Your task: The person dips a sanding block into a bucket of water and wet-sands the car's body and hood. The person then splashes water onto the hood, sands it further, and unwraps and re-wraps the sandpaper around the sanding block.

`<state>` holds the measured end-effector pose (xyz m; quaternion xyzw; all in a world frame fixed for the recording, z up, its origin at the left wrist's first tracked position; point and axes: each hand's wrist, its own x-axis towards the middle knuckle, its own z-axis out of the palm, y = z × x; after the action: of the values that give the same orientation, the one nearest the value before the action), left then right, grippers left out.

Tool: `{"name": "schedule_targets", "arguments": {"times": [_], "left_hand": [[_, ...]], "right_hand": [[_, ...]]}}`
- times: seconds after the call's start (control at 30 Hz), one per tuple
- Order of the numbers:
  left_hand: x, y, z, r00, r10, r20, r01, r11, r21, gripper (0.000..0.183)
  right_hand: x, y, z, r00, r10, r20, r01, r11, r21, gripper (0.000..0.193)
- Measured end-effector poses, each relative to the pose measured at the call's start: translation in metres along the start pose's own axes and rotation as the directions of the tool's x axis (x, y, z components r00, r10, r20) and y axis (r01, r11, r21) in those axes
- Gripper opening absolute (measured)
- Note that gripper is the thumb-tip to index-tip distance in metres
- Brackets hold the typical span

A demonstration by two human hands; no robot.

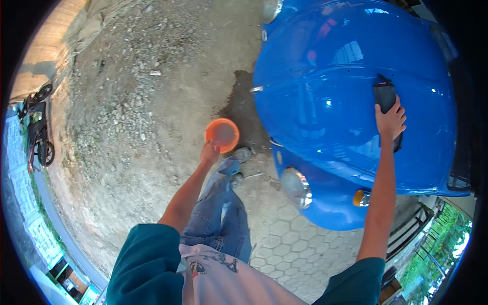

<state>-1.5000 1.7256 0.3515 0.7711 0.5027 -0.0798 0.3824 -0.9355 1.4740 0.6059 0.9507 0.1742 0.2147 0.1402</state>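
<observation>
My left hand [209, 152] grips the near left rim of a small orange bucket [208, 133] with murky greyish liquid in it. The bucket is held beside my shoes, over the dirt ground. Stretched far out to the right, my right hand [391, 121] lies over a dark grey cloth [385, 95], which looks folded. The cloth rests against the glossy hood of a blue car [325, 109], and part of it shows on both sides of the hand. What the fingers do beneath the palm is partly hidden.
A round headlight [296, 188] and an orange turn signal [361, 198] sit on the near fender. Dark wet ground [243, 96] runs along the car's front. Hexagonal pavers [287, 244] lie near me, rubble [127, 112] to the left. A motorcycle [38, 129] stands far left.
</observation>
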Motion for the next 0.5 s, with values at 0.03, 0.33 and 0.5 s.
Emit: {"name": "schedule_targets", "arguments": {"times": [0.03, 0.33, 0.5], "left_hand": [[-0.010, -0.013, -0.009, 1.000, 0.000, -0.012, 0.000, 1.000, 0.013, 0.027], [-0.088, -0.173, -0.060, 0.955, -0.295, -0.033, 0.296, 0.941, 0.161, 0.030], [-0.054, -0.167, -0.024, 0.949, -0.304, 0.081, 0.305, 0.952, 0.000, 0.035]], "right_hand": [[-0.005, -0.001, 0.000, 0.997, -0.073, 0.034, 0.073, 0.997, -0.022, 0.087], [-0.202, -0.106, -0.033, 0.948, -0.226, 0.225, 0.205, 0.972, 0.115, 0.093], [-0.394, -0.164, -0.007, 0.880, -0.214, 0.425, -0.252, 0.549, 0.797, 0.087]]}}
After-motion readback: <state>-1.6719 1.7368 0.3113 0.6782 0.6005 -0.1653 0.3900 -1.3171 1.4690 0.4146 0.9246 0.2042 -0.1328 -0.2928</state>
